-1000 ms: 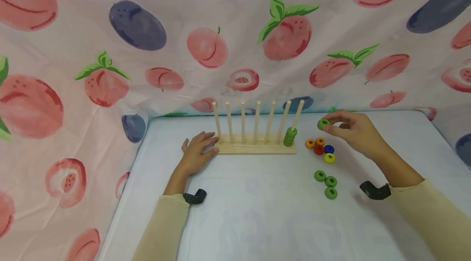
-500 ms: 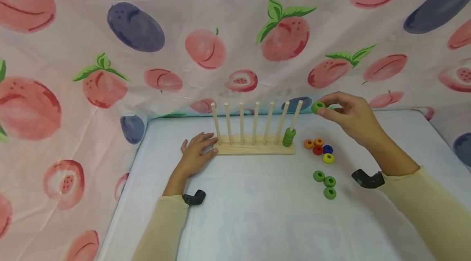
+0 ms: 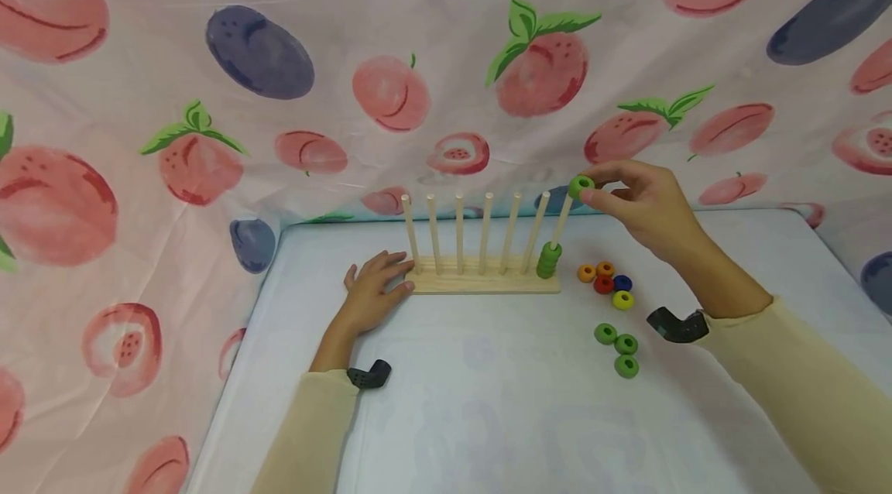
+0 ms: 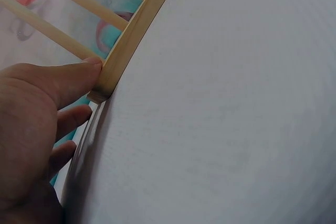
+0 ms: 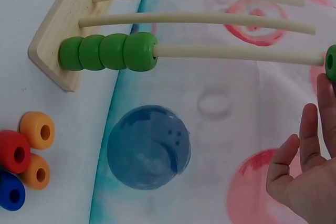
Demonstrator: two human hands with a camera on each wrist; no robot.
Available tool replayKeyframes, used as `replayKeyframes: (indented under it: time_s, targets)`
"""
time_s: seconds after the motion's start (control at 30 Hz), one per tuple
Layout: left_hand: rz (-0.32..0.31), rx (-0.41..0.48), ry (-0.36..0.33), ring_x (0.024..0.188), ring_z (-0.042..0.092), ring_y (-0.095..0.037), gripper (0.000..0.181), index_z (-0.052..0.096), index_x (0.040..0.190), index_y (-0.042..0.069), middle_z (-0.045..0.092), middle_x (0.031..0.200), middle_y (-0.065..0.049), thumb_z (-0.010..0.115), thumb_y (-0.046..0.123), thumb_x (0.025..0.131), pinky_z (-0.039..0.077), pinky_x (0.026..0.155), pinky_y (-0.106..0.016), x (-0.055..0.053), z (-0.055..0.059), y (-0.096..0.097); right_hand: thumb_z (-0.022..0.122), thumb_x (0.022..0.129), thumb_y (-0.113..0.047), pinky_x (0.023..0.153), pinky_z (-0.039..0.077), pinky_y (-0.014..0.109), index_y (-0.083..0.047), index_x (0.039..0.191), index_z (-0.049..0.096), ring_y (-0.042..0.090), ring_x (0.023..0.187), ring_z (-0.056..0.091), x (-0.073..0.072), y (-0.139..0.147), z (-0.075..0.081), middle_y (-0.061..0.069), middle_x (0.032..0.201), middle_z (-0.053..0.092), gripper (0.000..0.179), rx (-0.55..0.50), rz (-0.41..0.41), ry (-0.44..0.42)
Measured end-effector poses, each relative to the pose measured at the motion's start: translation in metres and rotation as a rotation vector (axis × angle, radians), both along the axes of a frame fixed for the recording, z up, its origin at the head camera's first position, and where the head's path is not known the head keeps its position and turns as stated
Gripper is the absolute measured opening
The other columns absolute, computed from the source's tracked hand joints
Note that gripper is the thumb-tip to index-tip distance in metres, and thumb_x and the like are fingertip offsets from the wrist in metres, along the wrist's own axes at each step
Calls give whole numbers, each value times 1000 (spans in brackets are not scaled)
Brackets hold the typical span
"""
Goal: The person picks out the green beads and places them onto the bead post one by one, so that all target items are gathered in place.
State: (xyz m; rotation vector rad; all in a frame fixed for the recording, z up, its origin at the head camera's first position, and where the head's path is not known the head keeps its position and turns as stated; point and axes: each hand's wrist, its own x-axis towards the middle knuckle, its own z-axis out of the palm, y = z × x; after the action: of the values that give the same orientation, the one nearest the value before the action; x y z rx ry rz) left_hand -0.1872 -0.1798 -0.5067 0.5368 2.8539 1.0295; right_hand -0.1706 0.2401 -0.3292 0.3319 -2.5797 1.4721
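A wooden peg rack [image 3: 481, 283] with several upright pegs stands near the back of the table. My left hand [image 3: 374, 293] holds its left end, thumb at the front edge and a finger toward the back; the left wrist view shows the thumb [image 4: 79, 80] against the base. My right hand [image 3: 644, 207] pinches a green bead [image 3: 581, 186] between thumb and fingertips, right at the top of the rightmost peg. In the right wrist view, the held bead [image 5: 331, 63] sits just off the peg's tip. Several green beads [image 5: 140, 51] are stacked at that peg's bottom.
Right of the rack lies a cluster of orange, red [image 3: 603, 284], blue [image 3: 622, 283] and yellow [image 3: 623, 300] beads. Nearer the front are three loose green beads [image 3: 626, 344]. A fruit-print cloth [image 3: 446, 53] hangs behind the white table [image 3: 481, 401].
My right hand has lifted the green bead and carried it left, from above the table to the top of the rightmost peg. The left hand has stayed at the rack's end.
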Motion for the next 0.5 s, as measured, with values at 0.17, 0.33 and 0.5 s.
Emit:
replayKeyframes:
  time_s: [0.17,0.33,0.5]
  targets:
    - [0,1,7,156,26,-34,45,62,142,19,48,158,-4,64,37,101,-5,118,-70,0,0,0,75,95,-22,80,51,14,-8,117,73,12,103,59,-4,-4,-2,-12,106,68,26,29,15,11]
    - [1,-3,9,156,26,-34,45,62,142,19,48,158,-4,64,37,101,-4,118,-70,-1,-1,0,74,95,-27,77,50,16,-13,116,74,12,103,57,-9,-6,-6,-9,105,68,25,91,14,-17]
    - [4,-5,7,156,26,-34,45,62,142,19,48,158,-4,64,37,101,-4,118,-70,0,-2,0,74,95,-33,79,50,17,-15,116,74,12,104,57,-11,-7,-15,-6,107,68,26,107,15,-60]
